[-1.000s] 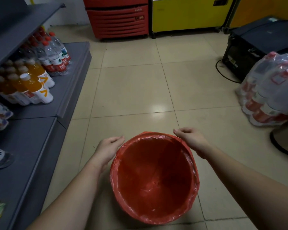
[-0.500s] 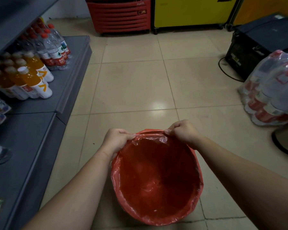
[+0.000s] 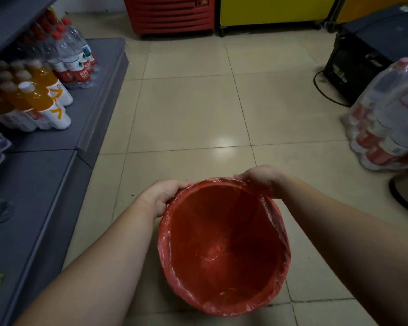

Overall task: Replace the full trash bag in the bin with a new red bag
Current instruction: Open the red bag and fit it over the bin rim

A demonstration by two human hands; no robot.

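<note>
Moved: both hands spread apart along the rim since a moment ago.
Count: one bin (image 3: 224, 311), one bag (image 3: 222, 243).
Fingers: left hand (image 3: 159, 196) and right hand (image 3: 260, 178) pinch the bag's far edge.

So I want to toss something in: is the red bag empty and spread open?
Empty and spread open: the red bag lines the inside, its edge folded over the rim; nothing lies inside.

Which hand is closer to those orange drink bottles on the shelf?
Left. The left hand grips the bin's far-left rim, on the side of the orange bottles. The right hand holds the far-right rim, farther away.
</note>
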